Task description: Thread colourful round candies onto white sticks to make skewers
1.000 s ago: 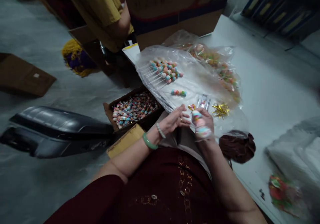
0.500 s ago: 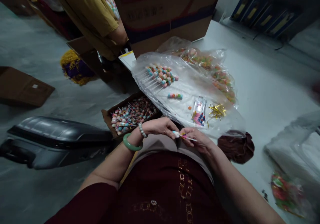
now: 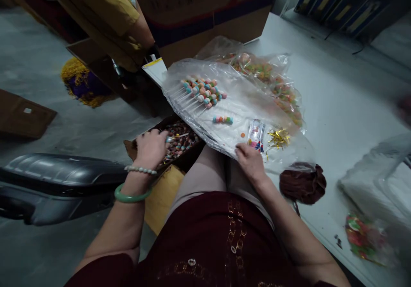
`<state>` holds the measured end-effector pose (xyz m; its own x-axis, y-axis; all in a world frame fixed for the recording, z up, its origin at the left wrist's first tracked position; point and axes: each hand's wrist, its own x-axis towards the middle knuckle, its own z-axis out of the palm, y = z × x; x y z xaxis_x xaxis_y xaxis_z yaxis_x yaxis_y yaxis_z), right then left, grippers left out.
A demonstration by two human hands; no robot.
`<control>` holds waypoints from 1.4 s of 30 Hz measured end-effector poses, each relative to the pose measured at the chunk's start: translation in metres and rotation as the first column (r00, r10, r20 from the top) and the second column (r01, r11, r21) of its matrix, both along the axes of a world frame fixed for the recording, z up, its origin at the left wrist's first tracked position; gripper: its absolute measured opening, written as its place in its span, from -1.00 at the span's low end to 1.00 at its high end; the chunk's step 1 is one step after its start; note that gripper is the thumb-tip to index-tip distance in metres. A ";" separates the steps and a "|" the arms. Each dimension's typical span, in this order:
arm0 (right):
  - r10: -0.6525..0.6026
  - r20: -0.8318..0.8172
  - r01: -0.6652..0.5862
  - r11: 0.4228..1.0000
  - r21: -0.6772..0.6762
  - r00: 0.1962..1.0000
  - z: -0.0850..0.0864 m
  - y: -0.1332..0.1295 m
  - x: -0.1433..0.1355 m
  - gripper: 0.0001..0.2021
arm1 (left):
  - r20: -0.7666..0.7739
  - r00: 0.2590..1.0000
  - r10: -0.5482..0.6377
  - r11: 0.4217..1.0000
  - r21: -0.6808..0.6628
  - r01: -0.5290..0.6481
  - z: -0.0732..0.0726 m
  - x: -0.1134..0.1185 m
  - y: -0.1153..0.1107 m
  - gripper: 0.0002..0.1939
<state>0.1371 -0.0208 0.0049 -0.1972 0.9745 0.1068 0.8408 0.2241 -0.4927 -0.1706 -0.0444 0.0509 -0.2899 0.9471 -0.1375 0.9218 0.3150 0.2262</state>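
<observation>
Since left hand (image 3: pixel 150 148) parted from right hand (image 3: pixel 252 162), lollipop (image 3: pixel 169 140) over candy box (image 3: pixel 129 149)

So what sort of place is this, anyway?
Probably a workshop or packing room, perhaps for sweets, though I can't be certain. Colourful candy-like sticks lie grouped on clear plastic, an open box holds many small colourful pieces, and a large printed carton stands nearby.

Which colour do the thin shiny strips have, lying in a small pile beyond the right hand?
The strips are gold, seen best in the head view.
</observation>
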 end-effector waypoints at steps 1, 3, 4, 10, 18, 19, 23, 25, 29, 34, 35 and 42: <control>-0.109 -0.003 0.109 0.994 0.026 0.994 -0.001 0.008 0.013 -0.81 | -0.105 0.994 0.017 0.999 0.031 -0.014 -0.002 0.001 0.000 -0.71; -0.270 0.012 0.269 0.961 0.057 0.963 -0.003 0.022 0.034 -0.79 | -0.135 0.990 -0.031 0.997 0.071 0.041 -0.008 0.016 0.002 -0.69; -0.316 0.021 0.314 0.947 0.067 0.949 -0.003 0.027 0.041 -0.78 | -0.069 0.992 -0.103 0.991 0.075 0.108 -0.013 0.027 0.004 -0.70; -0.164 -0.058 0.165 0.986 0.018 0.985 -0.008 0.020 0.035 -0.79 | 0.045 0.965 -0.257 0.951 0.187 0.245 -0.036 0.084 0.053 -0.64; -0.077 -0.213 0.063 0.996 -0.068 0.974 -0.026 -0.002 0.026 -0.79 | -0.166 0.961 -0.221 0.962 0.125 0.243 -0.049 0.090 0.123 -0.58; -0.072 -0.224 0.059 0.996 -0.067 0.972 -0.026 -0.002 0.027 -0.79 | -0.156 0.965 -0.211 0.960 0.151 0.235 -0.050 0.090 0.123 -0.59; -0.116 -0.293 0.086 0.990 -0.113 0.949 -0.018 0.005 0.017 -0.80 | 0.133 0.975 -0.179 0.950 0.280 0.136 -0.054 0.098 0.109 -0.73; -0.148 -0.378 0.088 0.981 -0.170 0.914 -0.012 0.013 0.005 -0.79 | 0.466 0.872 -0.151 0.957 0.290 0.011 -0.054 0.110 0.095 -0.83; -0.159 -0.647 -0.041 0.958 -0.283 0.746 -0.009 0.028 -0.019 -0.71 | 0.955 0.294 0.046 0.997 -0.023 -0.080 -0.056 0.155 0.063 -0.88; -0.359 -0.765 -0.017 0.901 -0.434 0.535 -0.016 0.035 -0.016 -0.75 | 0.989 0.130 0.073 0.993 -0.084 0.083 -0.053 0.181 0.050 -0.90; -0.384 -0.758 -0.010 0.889 -0.457 0.527 -0.016 0.035 -0.011 -0.76 | 0.986 0.161 0.045 0.979 -0.076 0.188 -0.049 0.177 0.054 -0.89; -0.492 -0.586 0.151 0.833 -0.533 0.644 -0.004 0.027 0.019 -0.75 | 0.237 0.934 -0.266 0.964 0.067 0.257 -0.012 0.145 0.134 -0.79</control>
<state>0.1565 0.0058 0.0005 0.0999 0.9356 -0.3386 0.2055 -0.3523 -0.9130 -0.0253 0.0892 0.0393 0.0068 0.9904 -0.1383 0.8865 0.0580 0.4591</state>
